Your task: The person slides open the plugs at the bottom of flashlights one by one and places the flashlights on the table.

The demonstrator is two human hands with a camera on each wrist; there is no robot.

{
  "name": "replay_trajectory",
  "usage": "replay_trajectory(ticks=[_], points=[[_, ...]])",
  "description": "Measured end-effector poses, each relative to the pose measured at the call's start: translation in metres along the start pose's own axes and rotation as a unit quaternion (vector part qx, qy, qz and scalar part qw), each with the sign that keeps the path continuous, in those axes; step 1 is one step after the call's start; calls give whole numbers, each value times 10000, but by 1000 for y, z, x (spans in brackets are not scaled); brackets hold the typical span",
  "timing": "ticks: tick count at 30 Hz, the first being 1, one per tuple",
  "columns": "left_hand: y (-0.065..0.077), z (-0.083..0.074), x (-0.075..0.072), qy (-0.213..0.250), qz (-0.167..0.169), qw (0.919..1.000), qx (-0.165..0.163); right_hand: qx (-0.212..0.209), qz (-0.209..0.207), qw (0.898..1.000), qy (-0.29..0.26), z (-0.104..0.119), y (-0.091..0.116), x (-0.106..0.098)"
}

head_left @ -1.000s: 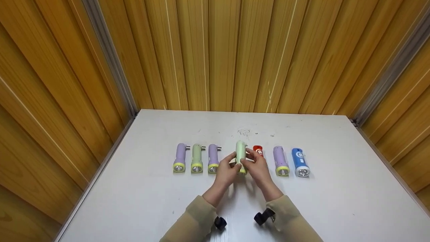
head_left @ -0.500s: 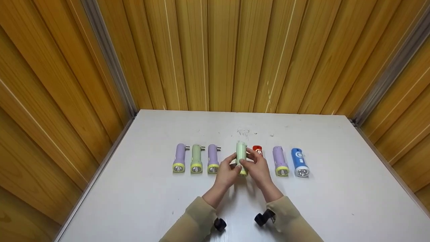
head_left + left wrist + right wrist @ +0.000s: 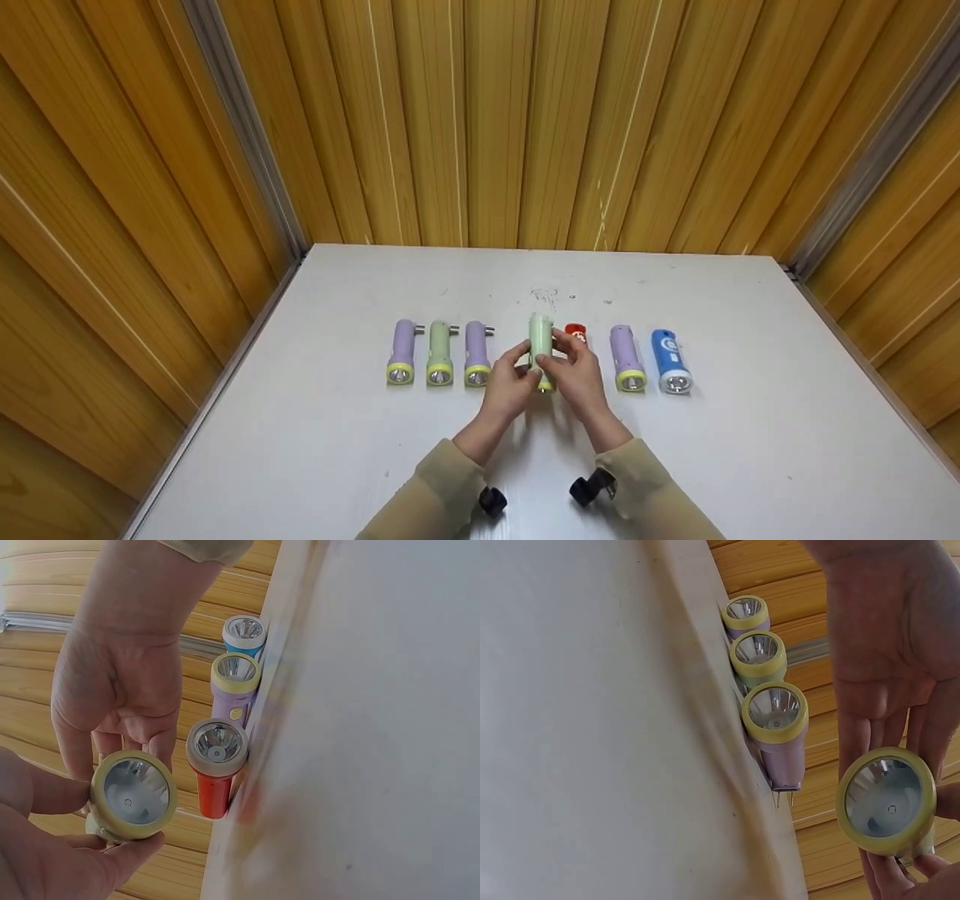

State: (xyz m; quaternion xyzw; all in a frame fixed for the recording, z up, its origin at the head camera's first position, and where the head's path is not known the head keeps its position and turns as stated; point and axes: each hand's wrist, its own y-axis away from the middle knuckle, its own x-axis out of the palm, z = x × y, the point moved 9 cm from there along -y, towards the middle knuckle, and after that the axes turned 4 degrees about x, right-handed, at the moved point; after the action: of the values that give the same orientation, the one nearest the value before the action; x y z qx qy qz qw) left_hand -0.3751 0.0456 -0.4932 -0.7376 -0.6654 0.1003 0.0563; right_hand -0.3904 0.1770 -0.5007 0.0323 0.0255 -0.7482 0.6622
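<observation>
A light green flashlight with a yellow lens ring stands between both hands, lens end toward me. My left hand pinches its left side near the lens, thumb in front. From the other side my right hand grips it, the thumb pressed on the body. In the left wrist view the round lens of the flashlight faces the camera; the right wrist view shows the flashlight's lens too. A red flashlight lies just behind my right fingers, which hide most of it in the head view.
Left of the hands lie a purple flashlight, a green flashlight and another purple flashlight, all with metal prongs. To the right lie a purple flashlight and a blue flashlight. Wood-patterned walls border the white table.
The light green flashlight has shifted very slightly right and seems turned a little; the small prong at its upper right no longer shows. Both hands keep their grip, and the other flashlights lie still.
</observation>
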Motion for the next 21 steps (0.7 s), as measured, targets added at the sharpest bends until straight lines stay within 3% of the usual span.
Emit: replay_trajectory(ticks=[14,21], points=[[0,-1,0,49,20,10000,-22,-184,-75,9996,-202,1,2,2],[-2,-1,-2,22,9,9999,-129,-52,-131,9997,-187,-1,2,2]])
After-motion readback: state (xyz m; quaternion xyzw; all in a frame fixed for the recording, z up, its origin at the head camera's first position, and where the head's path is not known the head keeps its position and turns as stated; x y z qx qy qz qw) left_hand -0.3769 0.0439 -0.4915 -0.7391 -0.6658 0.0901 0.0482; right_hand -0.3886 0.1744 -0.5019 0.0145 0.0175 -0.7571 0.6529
